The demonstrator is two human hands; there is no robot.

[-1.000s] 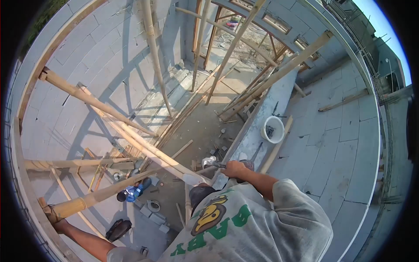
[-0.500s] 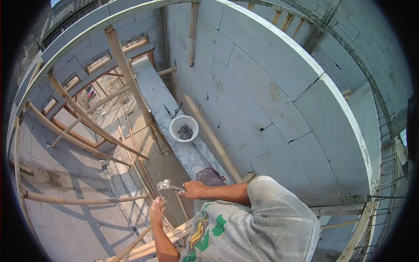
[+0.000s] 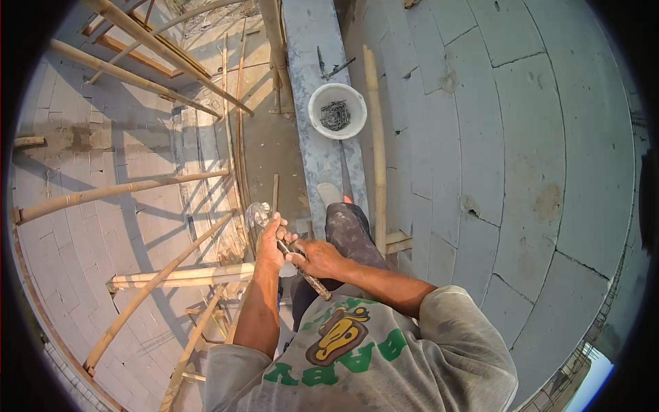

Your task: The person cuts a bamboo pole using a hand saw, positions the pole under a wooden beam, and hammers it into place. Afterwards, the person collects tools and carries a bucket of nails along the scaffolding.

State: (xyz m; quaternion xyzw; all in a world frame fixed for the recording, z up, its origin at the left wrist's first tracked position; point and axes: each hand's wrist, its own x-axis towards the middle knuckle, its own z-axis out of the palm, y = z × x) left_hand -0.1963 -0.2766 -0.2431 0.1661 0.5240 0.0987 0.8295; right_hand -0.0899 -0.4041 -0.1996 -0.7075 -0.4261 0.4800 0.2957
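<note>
In front of my body is a hammer with a speckled handle and a pale, silvery head that is hard to make out. My left hand is closed around the handle just below the head. My right hand is closed around it lower down, close to the left, and the handle's end sticks out toward my shirt. Farther ahead, a white bucket stands on a grey-stained plank and holds many thin dark metal pieces, like nails.
Beyond the bucket, dark metal tools lie on the plank. My leg is over the plank's near end. A bamboo pole runs beside the grey block wall on the right. Bamboo poles cross the left, above a lower floor.
My left hand has come up and taken hold of the hammer handle beside my right hand. The hammer has tilted, and the view has turned downward, away from the wall's top.
</note>
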